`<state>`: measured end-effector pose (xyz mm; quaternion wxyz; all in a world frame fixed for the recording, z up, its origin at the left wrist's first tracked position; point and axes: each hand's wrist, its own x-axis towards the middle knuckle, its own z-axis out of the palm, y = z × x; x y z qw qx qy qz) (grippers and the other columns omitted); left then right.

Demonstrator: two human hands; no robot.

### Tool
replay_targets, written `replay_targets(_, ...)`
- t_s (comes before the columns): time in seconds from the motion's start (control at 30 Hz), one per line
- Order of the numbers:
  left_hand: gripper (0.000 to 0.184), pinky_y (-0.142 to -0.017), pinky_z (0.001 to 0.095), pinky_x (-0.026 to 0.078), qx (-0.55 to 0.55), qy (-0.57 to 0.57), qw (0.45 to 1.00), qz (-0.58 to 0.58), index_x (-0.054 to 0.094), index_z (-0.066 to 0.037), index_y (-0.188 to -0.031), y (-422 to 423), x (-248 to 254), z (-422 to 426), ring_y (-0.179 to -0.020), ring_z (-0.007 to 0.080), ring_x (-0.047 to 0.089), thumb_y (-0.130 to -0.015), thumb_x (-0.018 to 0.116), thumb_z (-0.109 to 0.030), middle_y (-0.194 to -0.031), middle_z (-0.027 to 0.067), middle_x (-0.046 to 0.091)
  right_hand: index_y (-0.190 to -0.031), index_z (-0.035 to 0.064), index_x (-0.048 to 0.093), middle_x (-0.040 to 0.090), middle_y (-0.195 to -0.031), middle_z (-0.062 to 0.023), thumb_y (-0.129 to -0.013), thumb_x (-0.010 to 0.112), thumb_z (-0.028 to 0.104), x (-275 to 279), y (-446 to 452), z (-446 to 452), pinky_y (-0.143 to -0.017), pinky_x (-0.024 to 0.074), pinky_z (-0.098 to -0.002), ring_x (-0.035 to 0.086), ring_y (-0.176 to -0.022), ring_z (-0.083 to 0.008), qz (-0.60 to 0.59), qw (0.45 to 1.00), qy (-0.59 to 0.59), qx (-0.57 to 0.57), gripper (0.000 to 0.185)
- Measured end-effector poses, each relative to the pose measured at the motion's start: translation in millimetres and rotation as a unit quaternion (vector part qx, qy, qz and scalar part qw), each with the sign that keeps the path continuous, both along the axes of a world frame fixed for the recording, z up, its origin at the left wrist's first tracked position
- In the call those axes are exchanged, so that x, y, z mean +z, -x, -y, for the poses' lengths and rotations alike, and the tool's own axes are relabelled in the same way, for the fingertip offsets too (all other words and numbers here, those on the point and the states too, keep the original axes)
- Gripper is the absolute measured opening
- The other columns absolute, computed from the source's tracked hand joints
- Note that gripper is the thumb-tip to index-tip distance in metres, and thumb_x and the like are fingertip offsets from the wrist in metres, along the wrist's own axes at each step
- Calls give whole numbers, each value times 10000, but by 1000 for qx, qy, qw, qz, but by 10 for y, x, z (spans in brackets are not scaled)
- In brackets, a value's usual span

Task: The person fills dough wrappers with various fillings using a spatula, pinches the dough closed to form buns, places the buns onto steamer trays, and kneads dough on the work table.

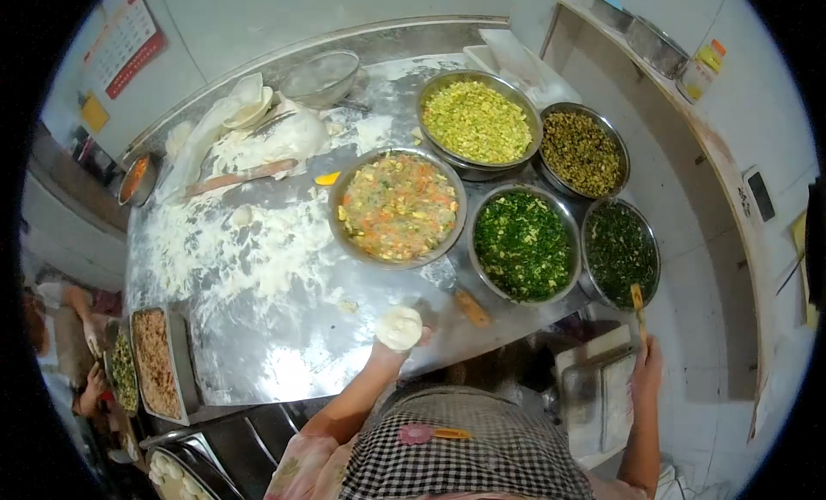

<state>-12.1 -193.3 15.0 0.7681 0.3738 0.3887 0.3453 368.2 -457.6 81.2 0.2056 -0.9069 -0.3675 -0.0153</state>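
Note:
On my left hand (389, 354), near the table's front edge, rests a round white dough wrapper (399, 328); most of the fingers are hidden beneath it. My right hand (647, 359) is wrapped round the yellowish handle of a filling spatula (637, 304). The spatula's far end reaches into a metal bowl of dark green filling (621, 246) at the right, and its tip is hidden there. Left of that stands a bowl of bright green chopped filling (526, 243). Between it and the wrapper lies a wooden-handled scraper (470, 306).
Farther back stand bowls of mixed orange filling (398, 207), yellow filling (477, 121) and brown-green filling (582, 154). A rolling pin (241, 176) lies on the floured metal table (219, 345). A tray of brownish filling (158, 362) stands left, beside another person's hands (93, 384).

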Motion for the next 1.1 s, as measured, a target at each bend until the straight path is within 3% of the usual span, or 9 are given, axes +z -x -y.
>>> replay_targets(0.1,400,-612,259,509,-11,-74,995,-71,534,-5,-1095,308,-91,-50,-741,144,595,-727,685,-49,-910,79,605,-1098,14,500,572,-963,-154,-911,457,150,199,196,-631,-726,445,-367,561,-843,-277,-151,988,-6,-12,235)
replay_targets(0.27,346,-604,251,517,30,-125,987,-93,544,1,-1049,749,176,-82,-746,135,597,-733,669,-67,-882,87,611,-1042,58,484,536,-662,-142,-890,483,109,428,761,-1584,-544,436,-361,537,-563,-273,-72,984,-65,148,160)
replay_targets(0.43,300,-620,283,522,71,-42,990,-116,551,-39,-974,1155,-145,-47,-757,159,587,-728,720,-64,-846,67,604,-1079,44,491,574,-743,-189,-874,487,99,685,1088,-2151,-626,453,-409,586,-665,-333,-98,970,-33,222,212)
replay_targets(0.5,271,-627,292,530,24,-534,789,-303,554,-34,-985,1267,-409,-169,-758,161,588,-762,692,-103,-867,75,609,-1099,40,497,584,-803,-196,-862,501,88,527,1097,-2419,-642,461,-400,590,-703,-336,-47,969,-9,244,242)
replay_targets(0.6,400,-745,310,541,111,-281,927,-222,494,-45,-1142,1422,-736,335,-853,183,604,-818,634,-234,-963,101,606,-1131,-12,520,586,-1019,-117,-895,484,107,323,929,-2658,-773,453,-345,568,-877,-245,-83,959,8,272,267)
replay_targets(0.67,506,-884,339,478,160,-388,830,-368,461,-55,-1175,1252,-979,449,-1009,208,556,-777,683,-275,-1080,107,562,-1140,-12,511,579,-1030,-121,-896,483,113,150,867,-2843,-773,453,-346,567,-881,-246,-92,948,-12,303,276)
replay_targets(0.7,370,-877,346,459,191,-309,902,-232,527,-38,-1120,1107,-943,481,-998,212,549,-776,644,-105,-1041,120,583,-1145,-12,507,576,-1035,-123,-897,482,116,77,911,-2846,-773,453,-347,566,-883,-247,-85,942,-35,322,281)
replay_targets(0.9,375,-829,341,449,257,-170,944,-122,552,-32,-1070,927,-758,376,-949,240,564,-762,682,-200,-1038,127,590,-1174,-11,480,557,-1066,-135,-900,478,133,-294,1732,-2860,-774,454,-351,563,-893,-251,-114,906,-65,402,309)
replay_targets(1.1,413,-835,373,437,257,-173,908,-282,552,-21,-1049,987,-366,440,-936,304,557,-743,666,-274,-1028,169,586,-1202,-10,454,538,-1097,-147,-904,474,150,-692,2617,-2505,-774,455,-355,559,-904,-255,-194,861,-16,470,339)
